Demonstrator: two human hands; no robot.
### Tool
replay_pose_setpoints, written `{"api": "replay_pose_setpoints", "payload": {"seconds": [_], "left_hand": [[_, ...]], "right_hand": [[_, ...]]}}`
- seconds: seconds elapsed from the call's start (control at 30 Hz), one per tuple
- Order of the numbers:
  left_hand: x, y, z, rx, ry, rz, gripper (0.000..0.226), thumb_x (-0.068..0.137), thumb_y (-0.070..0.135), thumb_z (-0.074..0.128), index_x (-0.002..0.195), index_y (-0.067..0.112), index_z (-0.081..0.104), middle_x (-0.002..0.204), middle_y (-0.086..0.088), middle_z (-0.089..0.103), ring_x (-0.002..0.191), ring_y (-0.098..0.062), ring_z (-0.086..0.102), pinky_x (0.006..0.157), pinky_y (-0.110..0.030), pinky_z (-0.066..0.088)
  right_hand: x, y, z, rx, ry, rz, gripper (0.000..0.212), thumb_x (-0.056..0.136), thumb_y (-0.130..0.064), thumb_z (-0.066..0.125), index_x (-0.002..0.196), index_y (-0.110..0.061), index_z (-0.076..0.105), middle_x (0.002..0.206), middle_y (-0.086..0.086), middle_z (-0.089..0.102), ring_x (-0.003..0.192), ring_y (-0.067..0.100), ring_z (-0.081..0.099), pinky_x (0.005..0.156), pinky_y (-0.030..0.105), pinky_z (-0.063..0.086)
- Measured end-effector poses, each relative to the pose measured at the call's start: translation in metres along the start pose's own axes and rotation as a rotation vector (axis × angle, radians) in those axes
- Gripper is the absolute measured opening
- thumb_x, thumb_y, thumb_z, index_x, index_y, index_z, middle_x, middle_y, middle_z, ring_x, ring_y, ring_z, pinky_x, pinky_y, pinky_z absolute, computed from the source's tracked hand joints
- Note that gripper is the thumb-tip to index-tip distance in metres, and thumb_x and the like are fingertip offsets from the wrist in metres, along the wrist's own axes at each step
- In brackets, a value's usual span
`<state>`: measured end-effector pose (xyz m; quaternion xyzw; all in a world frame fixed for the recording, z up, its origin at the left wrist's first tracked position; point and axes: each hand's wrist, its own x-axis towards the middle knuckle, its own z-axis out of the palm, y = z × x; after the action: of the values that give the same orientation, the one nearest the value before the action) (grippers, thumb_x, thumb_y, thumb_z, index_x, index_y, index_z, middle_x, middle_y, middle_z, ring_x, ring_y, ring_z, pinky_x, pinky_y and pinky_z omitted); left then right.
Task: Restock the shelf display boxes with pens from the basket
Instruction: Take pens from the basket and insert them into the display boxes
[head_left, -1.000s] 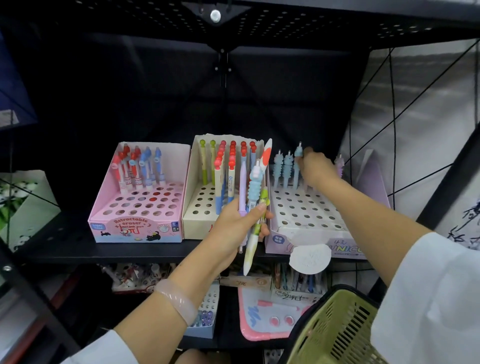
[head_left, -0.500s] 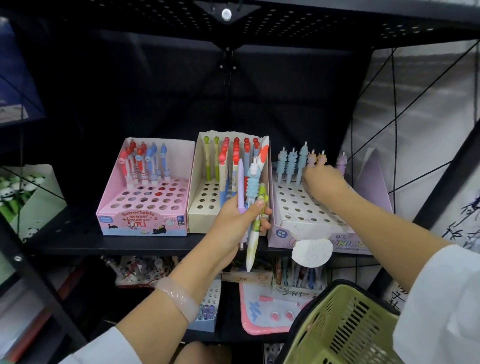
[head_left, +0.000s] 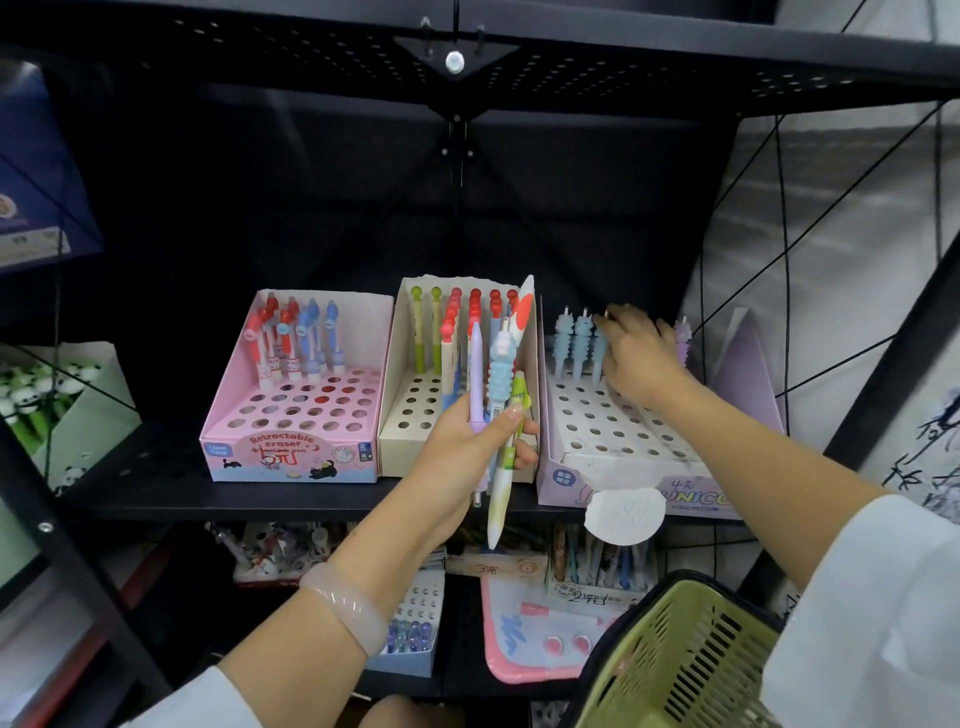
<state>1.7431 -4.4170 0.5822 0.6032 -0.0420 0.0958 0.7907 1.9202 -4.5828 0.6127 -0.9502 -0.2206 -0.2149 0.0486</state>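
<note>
**Pen restock, mid-shelf, both hands busy**

So the left hand (head_left: 467, 441) is wrapped around a small bunch of pens (head_left: 501, 410), thumb pressed across them, held upright right in front of the cream display box (head_left: 410, 415) in the middle of the black shelf (head_left: 291, 501). The bunch is a mix: a lilac one, a bumpy blue one, a green one, plus a long white one with an orange patch sticking up tallest.

The right hand (head_left: 636, 358) is reaching into the back row of the lilac display box (head_left: 649, 457) on the right, fingers curled down among the blue bumpy pens (head_left: 576, 343) standing there; can't tell if it's actually pinching one.

Pink display box (head_left: 291, 447) on the left holds red and blue ones at the back. The green basket (head_left: 680, 660) hangs low right, by the white sleeve
</note>
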Motion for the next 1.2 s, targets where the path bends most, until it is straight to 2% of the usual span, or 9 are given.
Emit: {"api": "replay_pose_setpoints", "payload": {"seconds": [0.17,0.27,0.33,0.5,0.73,0.87,1.0,1.1,1.2], "left_hand": [[-0.005,0.004,-0.006,-0.023,0.044,0.035,0.010,0.093,0.014,0.052,0.099,0.013,0.061,0.070,0.003,0.070,0.059,-0.011,0.064,0.060,-0.022,0.053],[-0.009,0.010,-0.012,-0.025,0.103,0.092,0.011,0.093,0.013,0.052,0.097,0.015,0.062,0.073,0.004,0.072,0.069,-0.010,0.067,0.063,-0.019,0.053],[-0.012,0.015,-0.017,-0.026,0.119,0.112,0.012,0.093,0.014,0.053,0.101,0.015,0.062,0.072,0.004,0.072,0.066,-0.009,0.067,0.060,-0.018,0.052],[-0.022,0.025,-0.036,-0.055,0.169,0.112,0.016,0.093,0.017,0.052,0.107,0.014,0.058,0.068,-0.001,0.071,0.056,-0.012,0.065,0.054,-0.021,0.052],[-0.040,0.033,-0.086,0.026,0.225,0.119,0.017,0.091,0.022,0.053,0.105,0.012,0.055,0.068,0.001,0.070,0.060,-0.013,0.067,0.055,-0.023,0.053],[-0.044,0.042,-0.111,0.041,0.290,0.123,0.016,0.093,0.022,0.052,0.104,0.013,0.059,0.065,0.003,0.069,0.056,-0.011,0.064,0.053,-0.022,0.052],[-0.041,0.056,-0.132,0.120,0.330,0.149,0.024,0.094,0.021,0.050,0.117,0.013,0.053,0.081,-0.002,0.070,0.066,-0.016,0.069,0.056,-0.022,0.054],[-0.038,0.062,-0.152,0.300,0.393,0.172,0.034,0.096,0.020,0.048,0.130,0.017,0.045,0.095,-0.003,0.066,0.059,-0.009,0.066,0.054,-0.020,0.053],[-0.036,0.062,-0.168,0.392,0.427,0.153,0.032,0.096,0.021,0.048,0.128,0.018,0.047,0.101,0.002,0.065,0.051,-0.006,0.059,0.051,-0.019,0.050]], "right_hand": [[-0.021,-0.034,-0.029,0.514,0.276,0.046,0.028,0.093,-0.009,0.045,0.118,-0.010,0.059,0.118,0.006,0.057,0.107,0.024,0.055,0.093,0.027,0.038],[-0.051,-0.073,-0.048,0.896,0.046,-0.040,0.015,0.094,-0.022,0.048,0.093,-0.027,0.062,0.085,-0.011,0.064,0.080,0.009,0.062,0.079,0.020,0.047],[-0.067,-0.096,-0.056,0.966,-0.136,-0.179,0.017,0.095,-0.026,0.048,0.089,-0.034,0.062,0.084,-0.012,0.063,0.075,0.000,0.060,0.069,0.014,0.049],[-0.071,-0.135,-0.059,1.223,-0.358,-0.236,0.022,0.096,-0.018,0.049,0.083,-0.022,0.066,0.060,-0.014,0.057,0.062,0.001,0.053,0.066,0.012,0.047],[-0.051,-0.184,-0.051,1.394,-0.295,-0.129,0.010,0.091,-0.020,0.057,0.088,-0.021,0.067,0.084,-0.004,0.065,0.082,0.008,0.061,0.075,0.020,0.053],[-0.040,-0.214,-0.050,1.472,-0.469,-0.170,0.009,0.093,-0.018,0.055,0.093,-0.020,0.064,0.075,-0.010,0.069,0.073,0.003,0.064,0.073,0.019,0.054],[-0.010,-0.237,-0.058,1.387,-0.236,-0.093,0.003,0.090,-0.021,0.060,0.087,-0.021,0.059,0.075,-0.007,0.067,0.067,0.004,0.063,0.067,0.017,0.054],[0.021,-0.247,-0.062,1.251,0.007,-0.006,0.012,0.088,-0.021,0.064,0.080,-0.018,0.055,0.074,0.001,0.066,0.070,0.012,0.064,0.075,0.031,0.057],[0.042,-0.258,-0.051,1.141,0.067,0.083,0.016,0.087,-0.025,0.064,0.076,-0.016,0.056,0.076,0.006,0.067,0.078,0.021,0.066,0.082,0.040,0.055]]}}
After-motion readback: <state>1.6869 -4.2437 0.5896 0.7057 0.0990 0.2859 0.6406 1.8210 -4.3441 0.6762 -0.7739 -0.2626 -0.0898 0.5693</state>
